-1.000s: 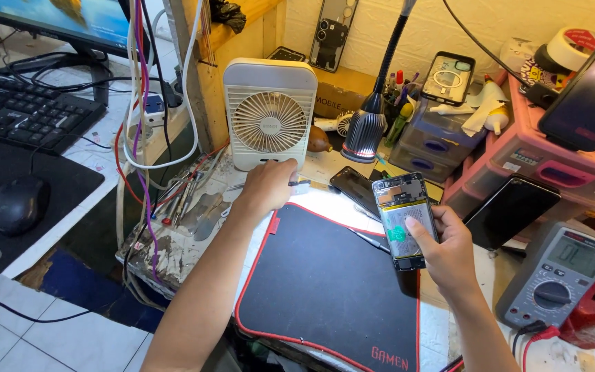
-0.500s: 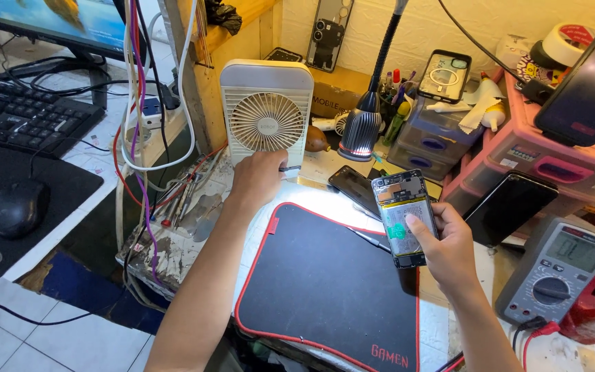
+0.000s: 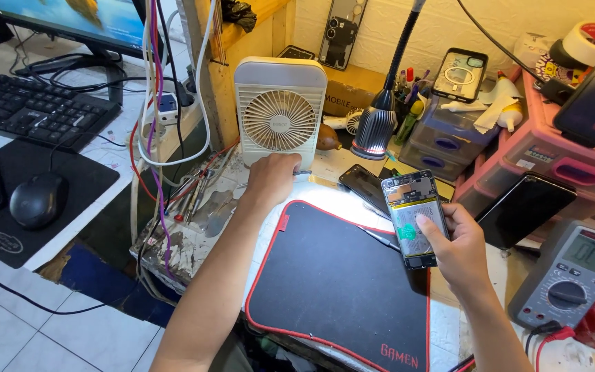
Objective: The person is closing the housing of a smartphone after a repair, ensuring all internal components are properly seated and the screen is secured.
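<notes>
R hand clamped on opened phone, back off, held above black mat. L hand on tabletop at base of white fan, fingers curled; can't tell if gripping anything.

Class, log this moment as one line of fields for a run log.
left hand: at base of small white desk fan | right hand: holds opened phone, back off, thumb on it | under: black mat
</notes>
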